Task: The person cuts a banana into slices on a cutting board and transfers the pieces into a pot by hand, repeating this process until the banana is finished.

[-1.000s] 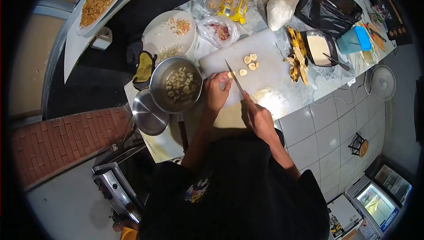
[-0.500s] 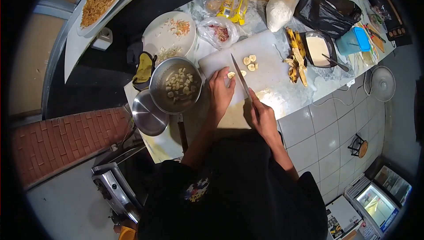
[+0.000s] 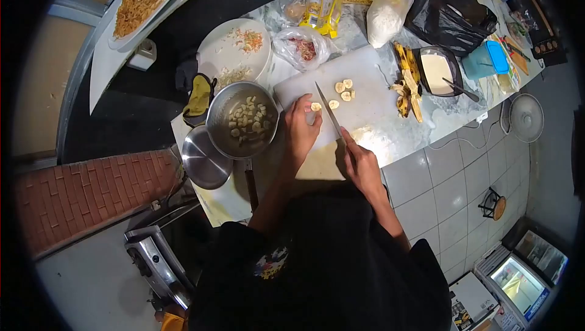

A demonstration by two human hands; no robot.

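Note:
On the white cutting board (image 3: 365,66), my left hand (image 3: 302,128) has its fingers and thumb curled around a piece of banana (image 3: 315,106). My right hand (image 3: 363,165) grips the handle of a long kitchen knife (image 3: 329,108), whose blade slants up and left across the board. Just right of the blade lies a cut banana slice (image 3: 334,104). Several more banana slices (image 3: 345,90) form a group farther right. Left of my left hand stands a metal saucepan (image 3: 220,127) with many banana chunks (image 3: 250,117) inside.
A metal lid (image 3: 207,163) lies beside the saucepan. Behind are a white plate with shredded vegetables (image 3: 213,41) and a bag of red shallots (image 3: 304,50). Banana peels (image 3: 409,87), a black bowl of batter (image 3: 436,72) with a spoon, and a blue-lidded container (image 3: 481,63) stand to the right.
My left hand and the banana piece have shifted slightly left, away from the blade. The knife tip has moved a little left too. One slice now lies clearly right of the blade.

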